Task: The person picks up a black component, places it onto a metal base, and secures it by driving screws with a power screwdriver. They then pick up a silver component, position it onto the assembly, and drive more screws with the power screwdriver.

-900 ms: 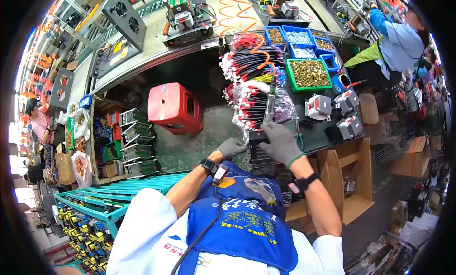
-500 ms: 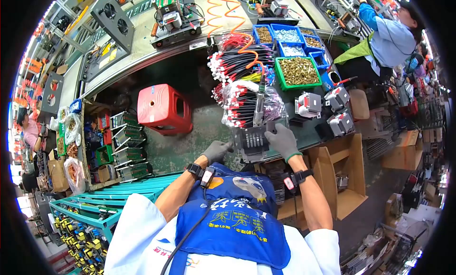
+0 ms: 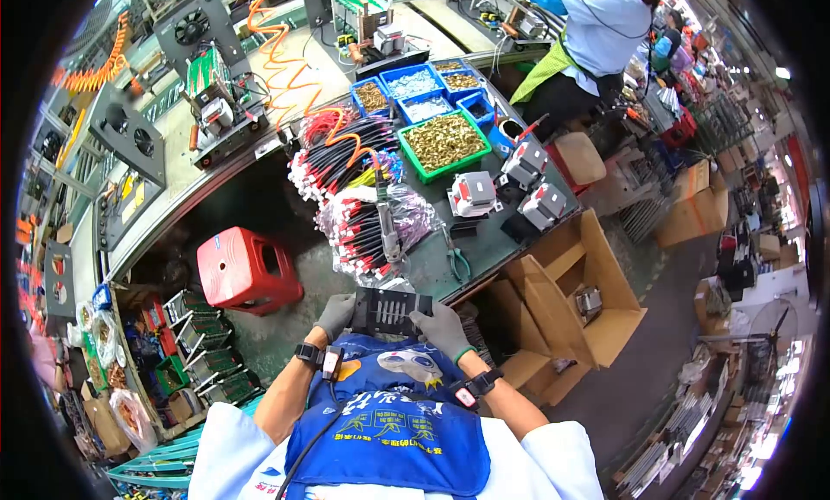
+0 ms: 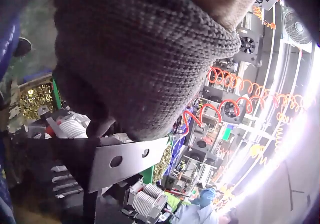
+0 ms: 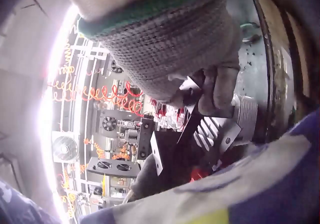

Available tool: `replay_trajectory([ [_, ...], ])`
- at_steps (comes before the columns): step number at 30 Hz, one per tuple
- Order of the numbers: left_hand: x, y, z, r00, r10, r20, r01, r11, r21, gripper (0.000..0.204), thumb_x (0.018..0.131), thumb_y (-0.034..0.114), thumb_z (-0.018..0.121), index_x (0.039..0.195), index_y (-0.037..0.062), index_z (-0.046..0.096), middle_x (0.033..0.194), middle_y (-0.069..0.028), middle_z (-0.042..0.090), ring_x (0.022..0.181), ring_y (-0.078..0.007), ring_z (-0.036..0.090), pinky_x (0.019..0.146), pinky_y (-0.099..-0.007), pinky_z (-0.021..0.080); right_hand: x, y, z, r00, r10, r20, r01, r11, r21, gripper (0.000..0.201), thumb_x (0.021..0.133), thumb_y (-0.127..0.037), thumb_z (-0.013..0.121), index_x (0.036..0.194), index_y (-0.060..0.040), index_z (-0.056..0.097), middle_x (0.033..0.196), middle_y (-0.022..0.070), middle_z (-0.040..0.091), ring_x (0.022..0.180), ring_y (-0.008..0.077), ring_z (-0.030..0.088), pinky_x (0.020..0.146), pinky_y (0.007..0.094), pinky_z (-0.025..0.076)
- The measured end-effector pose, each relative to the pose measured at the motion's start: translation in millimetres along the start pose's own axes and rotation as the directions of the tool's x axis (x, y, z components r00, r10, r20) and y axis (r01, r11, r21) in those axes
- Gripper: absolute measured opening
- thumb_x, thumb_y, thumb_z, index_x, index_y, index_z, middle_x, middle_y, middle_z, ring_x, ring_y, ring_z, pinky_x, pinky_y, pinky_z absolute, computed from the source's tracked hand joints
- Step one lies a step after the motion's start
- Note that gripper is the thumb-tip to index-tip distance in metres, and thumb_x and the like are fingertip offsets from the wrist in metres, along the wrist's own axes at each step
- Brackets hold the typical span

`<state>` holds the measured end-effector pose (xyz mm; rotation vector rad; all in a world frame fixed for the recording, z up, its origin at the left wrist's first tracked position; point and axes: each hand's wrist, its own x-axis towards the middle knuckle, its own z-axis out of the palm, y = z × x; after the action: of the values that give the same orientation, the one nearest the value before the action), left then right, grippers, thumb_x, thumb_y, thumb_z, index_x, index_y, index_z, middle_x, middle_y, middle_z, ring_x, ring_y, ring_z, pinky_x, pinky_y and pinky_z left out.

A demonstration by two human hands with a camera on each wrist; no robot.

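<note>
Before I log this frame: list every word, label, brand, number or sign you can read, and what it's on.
None I can quote with certainty.
Blue apron: white and yellow Chinese lettering, upside down in the head view, too small and blurred.
White coat: print partly covered by the apron, unreadable.
Red stool: small blue label, too small.
Black bracket being held: no lettering seen.

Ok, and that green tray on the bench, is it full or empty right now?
Full: the green tray is loaded with brass-coloured pieces that spread from wall to wall and hide its floor.
</note>
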<state>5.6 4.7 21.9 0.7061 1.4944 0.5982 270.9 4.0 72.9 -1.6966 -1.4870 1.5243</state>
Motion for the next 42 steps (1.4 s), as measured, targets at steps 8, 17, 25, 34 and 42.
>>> replay_trajectory([
  [8,-7,2,2,0.997,-0.071,0.007,0.072,0.995,-0.071,0.050,0.098,0.049,0.053,0.082,0.0049,0.070,0.067,0.0024,0.058,0.057,-0.0074,0.045,0.050,-0.0274,0.032,-26,-8,-3,0.939,0.281,0.199,-0.328,0.906,0.268,0.032,0.095,-0.028,0.062,0.097,0.0037,0.064,0.084,0.0108,0.068,0.063,0.0166,0.067,0.058,0.0301,0.055],
  [17,-9,-9,-6,0.995,-0.098,-0.008,0.094,0.974,-0.205,0.052,0.099,0.052,0.050,0.081,0.0067,0.066,0.063,0.0007,0.053,0.052,-0.0097,0.044,0.049,-0.0269,0.034,-37,13,4,0.828,0.377,0.415,-0.546,0.710,0.444,0.025,0.099,-0.022,0.058,0.104,0.0026,0.062,0.089,0.0121,0.067,0.074,0.0213,0.068,0.066,0.0326,0.058],
  [25,-19,55,12,0.992,0.120,0.030,-0.114,0.981,-0.156,0.045,0.101,0.044,0.052,0.081,0.0066,0.066,0.065,0.0050,0.050,0.056,-0.0057,0.039,0.050,-0.0252,0.029,-33,10,15,0.853,0.354,0.384,-0.517,0.673,0.529,0.026,0.102,-0.022,0.053,0.105,0.0015,0.063,0.091,0.0136,0.068,0.080,0.0242,0.069,0.070,0.0349,0.058],
  [34,16,84,17,0.981,0.143,0.127,-0.154,0.985,0.082,0.041,0.098,0.044,0.057,0.086,0.0067,0.071,0.064,0.0064,0.053,0.054,-0.0044,0.041,0.048,-0.0242,0.030,-28,12,18,0.823,0.377,0.425,-0.563,0.639,0.523,0.033,0.104,-0.027,0.048,0.110,0.0042,0.060,0.102,0.0170,0.066,0.082,0.0241,0.067,0.071,0.0357,0.058],
  [42,27,62,8,0.996,0.085,0.018,-0.084,0.994,-0.076,0.043,0.099,0.042,0.055,0.091,0.0048,0.074,0.063,0.0052,0.051,0.056,-0.0053,0.040,0.049,-0.0259,0.030,-32,9,16,0.825,0.369,0.428,-0.562,0.615,0.552,0.033,0.103,-0.029,0.050,0.115,0.0009,0.058,0.100,0.0158,0.067,0.084,0.0256,0.067,0.072,0.0375,0.057],
])
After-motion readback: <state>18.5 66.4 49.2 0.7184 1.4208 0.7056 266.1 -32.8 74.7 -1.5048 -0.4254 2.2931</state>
